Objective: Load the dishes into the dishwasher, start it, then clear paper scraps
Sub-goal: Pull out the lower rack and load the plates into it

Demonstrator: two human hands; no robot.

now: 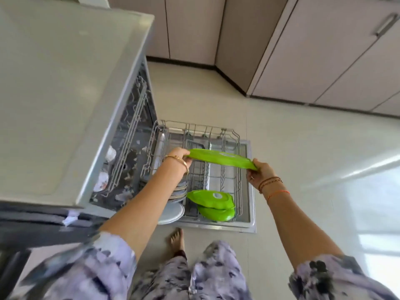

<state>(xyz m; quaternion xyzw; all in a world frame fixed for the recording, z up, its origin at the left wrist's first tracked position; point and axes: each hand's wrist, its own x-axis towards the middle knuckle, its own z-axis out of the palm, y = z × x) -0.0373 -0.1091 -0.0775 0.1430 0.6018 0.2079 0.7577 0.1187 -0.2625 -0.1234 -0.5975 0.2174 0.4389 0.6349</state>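
A green plate (220, 159) hangs nearly flat above the pulled-out lower rack (238, 161) of the open dishwasher (129, 131). My left hand (178, 158) grips its left rim and my right hand (260, 174) grips its right rim. Two more green plates (211, 202) lean in the rack's near right corner. A stack of grey and white plates (175, 204) stands at the rack's near left, partly hidden by my left forearm. White dishes (101, 180) sit in the upper rack inside the machine.
The dishwasher door (251, 191) lies open on the floor under the rack. A grey countertop (54, 72) fills the left side, with a white paper scrap (70, 217) at its near edge. Cabinets (313, 50) line the far and right walls. My bare foot (176, 238) stands by the door.
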